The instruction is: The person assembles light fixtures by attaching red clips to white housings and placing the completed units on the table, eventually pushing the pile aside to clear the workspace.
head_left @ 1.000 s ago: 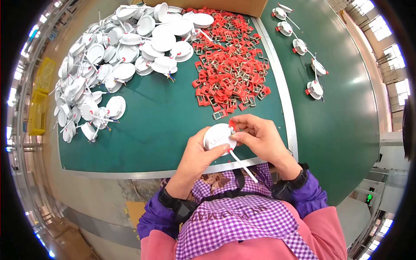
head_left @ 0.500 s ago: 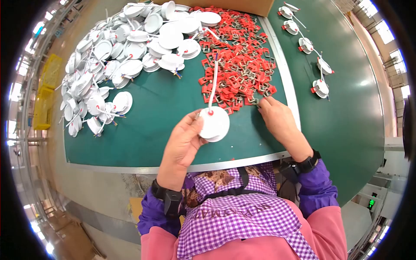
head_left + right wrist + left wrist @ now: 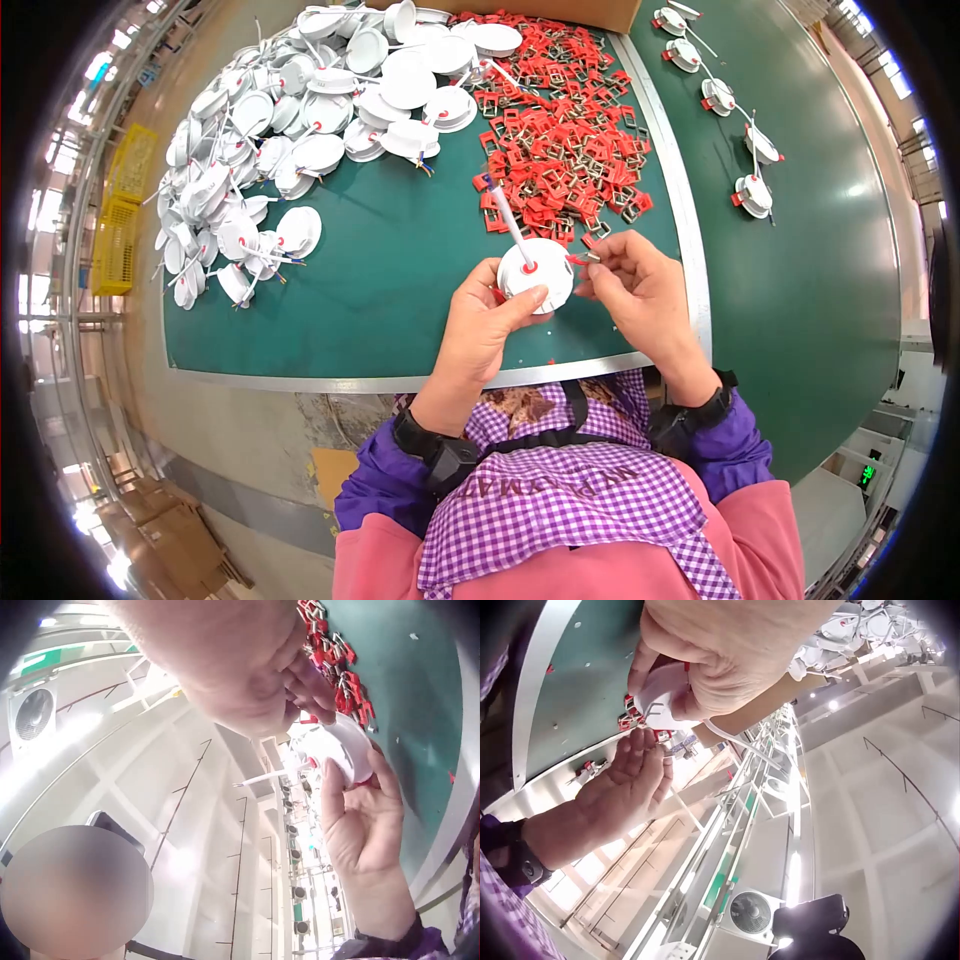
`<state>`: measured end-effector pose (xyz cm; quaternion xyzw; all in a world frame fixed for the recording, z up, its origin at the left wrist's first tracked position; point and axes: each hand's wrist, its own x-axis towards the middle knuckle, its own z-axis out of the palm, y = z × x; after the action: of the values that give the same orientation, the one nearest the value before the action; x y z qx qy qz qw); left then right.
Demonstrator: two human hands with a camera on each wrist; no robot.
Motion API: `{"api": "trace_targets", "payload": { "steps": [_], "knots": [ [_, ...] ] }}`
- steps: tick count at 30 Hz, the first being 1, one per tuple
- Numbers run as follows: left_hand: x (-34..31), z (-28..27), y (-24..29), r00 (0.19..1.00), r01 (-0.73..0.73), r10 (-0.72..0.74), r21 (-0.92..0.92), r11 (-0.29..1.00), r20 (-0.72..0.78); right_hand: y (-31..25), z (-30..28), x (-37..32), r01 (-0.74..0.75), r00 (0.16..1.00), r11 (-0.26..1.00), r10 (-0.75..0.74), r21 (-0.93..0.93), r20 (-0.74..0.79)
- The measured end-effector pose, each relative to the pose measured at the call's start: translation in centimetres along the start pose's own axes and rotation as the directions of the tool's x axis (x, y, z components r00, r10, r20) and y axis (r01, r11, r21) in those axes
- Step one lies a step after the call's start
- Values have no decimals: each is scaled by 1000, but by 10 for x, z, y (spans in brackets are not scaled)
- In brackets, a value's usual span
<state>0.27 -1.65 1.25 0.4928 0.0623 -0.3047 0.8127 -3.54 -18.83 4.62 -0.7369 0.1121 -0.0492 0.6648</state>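
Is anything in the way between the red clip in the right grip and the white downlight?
Nothing visible. The red clip in the right grip is beside the white downlight; whether they touch is unclear. The white cable leans away, leftward.

Head view: high, facing down over your left hand (image 3: 478, 325), right hand (image 3: 648, 297) and green tabletop (image 3: 390, 265). Wrist views: close-in, tilted toward the ceiling (image 3: 885, 761), both sharing your white downlight (image 3: 552, 260).

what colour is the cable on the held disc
White; the cable shows best in the head view.
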Motion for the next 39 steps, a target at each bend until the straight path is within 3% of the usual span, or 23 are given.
{"api": "trace_targets", "payload": {
  "steps": [3, 7, 10, 13, 16, 18, 22, 24, 31, 39],
  "knots": [
    [-1, 2, -3, 1000, -13, 13, 16, 1000, -16, 2, 1, -1, -69, 995, 997, 66, 39, 68],
    [1, 2, -5, 999, -48, 48, 53, 997, -2, 3, 2, -4, -53, 997, 999, 53, -4, 61],
    [1, 5, -7, 996, -91, 91, 56, 994, 8, 8, 2, -5, -13, 999, 999, 15, -46, 31],
    [2, 6, -9, 990, -143, 143, 70, 987, 8, 12, 2, -6, 21, 999, 979, -14, -203, 33],
    [2, 7, -9, 985, -169, 170, 77, 983, -6, 12, 4, -7, 83, 994, 976, -95, -201, -46],
    [2, 7, -9, 984, -176, 178, 63, 982, -17, 12, 1, -7, 135, 978, 941, -177, -311, -112],
    [3, 11, -10, 975, -218, 220, 78, 973, -16, 10, 4, -7, 169, 980, 935, -193, -312, -47],
    [3, 13, -9, 971, -232, 236, 88, 969, -33, 10, 8, -8, 244, 961, 880, -276, -408, -21],
    [5, 12, -16, 939, -341, 345, 153, 927, 5, 11, 13, -9, 299, 936, 798, -351, -524, -1],
    [9, 5, -16, 920, -386, 385, 304, 871, 66, 15, 18, -9, 290, 936, 809, -351, -511, -23]
  ]
}}
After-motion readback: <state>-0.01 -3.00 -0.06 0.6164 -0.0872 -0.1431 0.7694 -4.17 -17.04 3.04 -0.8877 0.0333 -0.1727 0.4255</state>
